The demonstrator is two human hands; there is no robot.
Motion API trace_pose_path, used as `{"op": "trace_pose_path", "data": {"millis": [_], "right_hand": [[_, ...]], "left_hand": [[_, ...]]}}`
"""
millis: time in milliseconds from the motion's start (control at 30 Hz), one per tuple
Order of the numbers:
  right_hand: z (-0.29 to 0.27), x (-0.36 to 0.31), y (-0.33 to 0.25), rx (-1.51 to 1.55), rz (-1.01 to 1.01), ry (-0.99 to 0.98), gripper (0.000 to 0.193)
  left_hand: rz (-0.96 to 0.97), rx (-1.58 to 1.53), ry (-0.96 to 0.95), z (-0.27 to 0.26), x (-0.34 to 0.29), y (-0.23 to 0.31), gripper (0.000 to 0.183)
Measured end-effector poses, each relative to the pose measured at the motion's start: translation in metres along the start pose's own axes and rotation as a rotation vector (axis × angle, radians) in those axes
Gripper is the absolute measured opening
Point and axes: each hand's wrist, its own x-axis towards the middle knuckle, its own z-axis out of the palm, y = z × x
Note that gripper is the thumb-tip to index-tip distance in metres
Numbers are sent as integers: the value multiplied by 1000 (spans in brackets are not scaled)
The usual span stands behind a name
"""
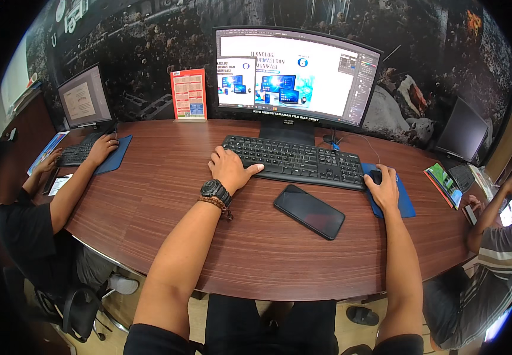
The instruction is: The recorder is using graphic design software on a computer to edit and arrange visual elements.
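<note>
Dark, rock-patterned wall [149, 41] backs a curved brown table [238, 248], with 1 co-worker [31, 219] at its left end and 1 more [498, 251] at its right. Near the middle stands a wide lit monitor [333, 68] showing a page layout. Before it lies the black keyboard [294, 158], long axis running left to right and sloping slightly down to the right, front edge toward the person. Right of this, partly covered, is a blue pad [406, 204]. On the keyboard's left end rests the left hand [232, 170], its grip spread, thumb out over the lowest keys; the right hand [384, 188] has its grip curled round the mouse. Between the forearms lies a phone [309, 212], tilted down to the right. Smallest is the mouse [376, 176], on the pad, mostly hidden; its nose seems to point toward the monitor, long axis likewise. Good work here probably wants light left fingers and short mouse strokes within the pad, wrist relaxed.
</note>
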Motion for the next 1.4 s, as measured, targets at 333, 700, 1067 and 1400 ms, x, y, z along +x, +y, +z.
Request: {"op": "trace_pose_path", "data": {"millis": [333,700,1067,1400], "right_hand": [[10,5,18,90,-76,41,34],[9,6,20,123,-100,57,33],[9,5,15,117,-111,62,33],[9,5,16,112,-95,64,33]], "left_hand": [[-21,-71,-11,2,0,1,98],[-11,-56,2,2,-1,0,97],[113,-68,104,8,-4,-1,83],[409,-269,-130,2,-11,21,45]]}}
